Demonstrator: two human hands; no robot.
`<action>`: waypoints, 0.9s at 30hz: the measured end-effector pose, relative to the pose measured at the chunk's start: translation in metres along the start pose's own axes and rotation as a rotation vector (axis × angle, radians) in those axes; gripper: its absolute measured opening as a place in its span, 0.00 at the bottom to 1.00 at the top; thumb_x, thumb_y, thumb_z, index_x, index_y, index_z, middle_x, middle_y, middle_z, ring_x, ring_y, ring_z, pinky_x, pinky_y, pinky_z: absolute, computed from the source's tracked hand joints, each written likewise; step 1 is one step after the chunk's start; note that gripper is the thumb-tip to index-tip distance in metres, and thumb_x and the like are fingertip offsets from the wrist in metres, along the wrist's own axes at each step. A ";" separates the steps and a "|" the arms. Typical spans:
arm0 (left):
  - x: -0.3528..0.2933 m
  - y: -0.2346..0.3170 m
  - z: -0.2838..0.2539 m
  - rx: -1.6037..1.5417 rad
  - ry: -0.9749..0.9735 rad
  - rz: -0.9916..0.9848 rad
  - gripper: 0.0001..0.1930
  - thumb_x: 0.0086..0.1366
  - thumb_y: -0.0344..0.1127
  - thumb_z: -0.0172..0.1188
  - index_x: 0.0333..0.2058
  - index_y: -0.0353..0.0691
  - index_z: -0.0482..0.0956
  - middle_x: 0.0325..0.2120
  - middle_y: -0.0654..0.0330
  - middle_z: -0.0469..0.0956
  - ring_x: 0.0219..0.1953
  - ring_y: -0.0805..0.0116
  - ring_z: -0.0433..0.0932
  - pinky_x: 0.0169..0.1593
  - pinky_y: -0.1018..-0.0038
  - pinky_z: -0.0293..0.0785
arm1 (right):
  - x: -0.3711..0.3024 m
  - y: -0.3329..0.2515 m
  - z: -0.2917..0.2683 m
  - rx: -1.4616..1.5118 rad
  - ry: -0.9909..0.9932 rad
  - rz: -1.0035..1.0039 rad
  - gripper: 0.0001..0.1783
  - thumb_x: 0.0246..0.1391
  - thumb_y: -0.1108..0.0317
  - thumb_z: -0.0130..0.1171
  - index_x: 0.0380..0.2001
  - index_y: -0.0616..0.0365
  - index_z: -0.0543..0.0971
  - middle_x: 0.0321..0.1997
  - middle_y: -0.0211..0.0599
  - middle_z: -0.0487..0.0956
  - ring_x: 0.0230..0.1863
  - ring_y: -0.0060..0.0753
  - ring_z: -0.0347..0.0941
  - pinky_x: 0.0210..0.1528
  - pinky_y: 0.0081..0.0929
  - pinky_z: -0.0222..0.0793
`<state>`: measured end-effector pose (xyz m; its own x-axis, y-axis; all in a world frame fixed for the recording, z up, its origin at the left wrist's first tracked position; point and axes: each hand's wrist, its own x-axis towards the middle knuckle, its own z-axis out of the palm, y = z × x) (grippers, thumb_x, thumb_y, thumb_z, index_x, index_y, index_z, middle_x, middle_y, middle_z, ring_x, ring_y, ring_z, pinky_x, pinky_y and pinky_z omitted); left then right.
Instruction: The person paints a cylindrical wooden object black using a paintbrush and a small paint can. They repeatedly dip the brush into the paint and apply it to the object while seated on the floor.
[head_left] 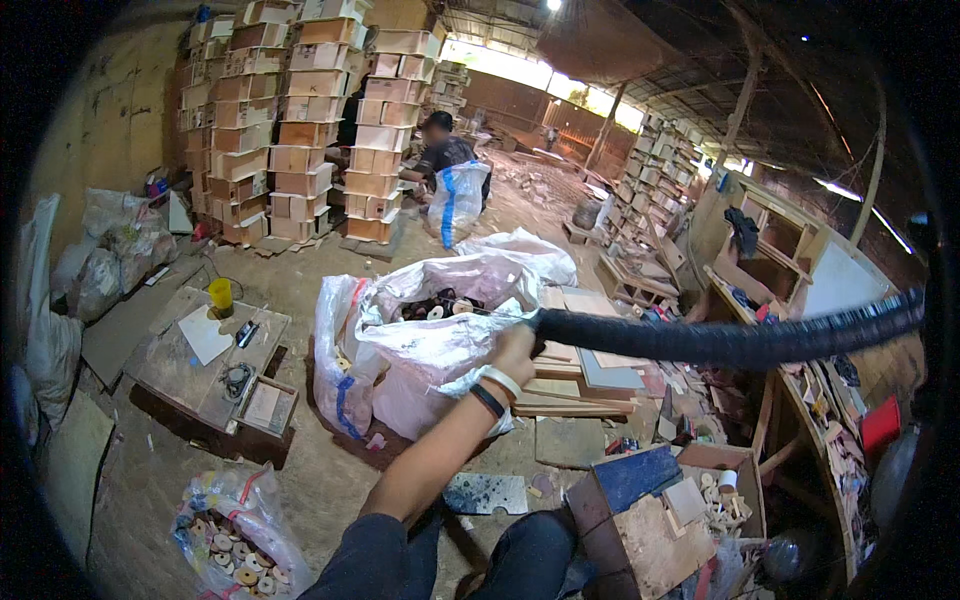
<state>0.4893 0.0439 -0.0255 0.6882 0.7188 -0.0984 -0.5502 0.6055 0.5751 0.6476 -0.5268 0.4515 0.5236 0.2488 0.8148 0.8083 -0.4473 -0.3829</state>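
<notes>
1. One hand [512,352] reaches out from the lower middle of the view, forearm bare, a white band and a black band at the wrist. Which hand it is, I cannot tell for sure; it reads as the left.
2. Its grip is clenched on the rim of the big white woven sack [430,340], fingers curled over the near right edge of the mouth.
3. That sack stands on the dirt floor in the middle of the scene, mouth open, with round wooden pieces [437,305] showing inside at the far side.
4. A black corrugated hose [740,340] runs in from the right edge and ends just beside the hand, at the sack's rim.
5. The other hand is out of view.
6. Right of the sack lies a stack of flat wooden boards [585,380], touching the sack's side.
7. Near left, a smaller clear bag [235,535] holds more wooden rings.
8. Left of the sack sits a low wooden surface [190,375] with a yellow cup [221,295] at its far end.
9. Far off, a seated person [440,150] works beside tall stacks of wooden boxes [300,110].
</notes>
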 end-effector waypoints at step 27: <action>0.160 0.161 -0.152 1.266 0.692 0.364 0.13 0.58 0.34 0.61 0.36 0.30 0.86 0.39 0.42 0.85 0.46 0.47 0.85 0.50 0.58 0.80 | 0.196 -0.189 0.341 0.141 -0.071 -0.451 0.24 0.61 0.47 0.64 0.48 0.57 0.85 0.37 0.24 0.81 0.38 0.19 0.72 0.48 0.25 0.67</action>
<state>0.4387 0.3082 -0.0721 0.0512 0.9972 0.0538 0.3781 -0.0692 0.9232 0.6892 -0.1000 0.5352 0.1250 0.4517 0.8834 0.9853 -0.1612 -0.0570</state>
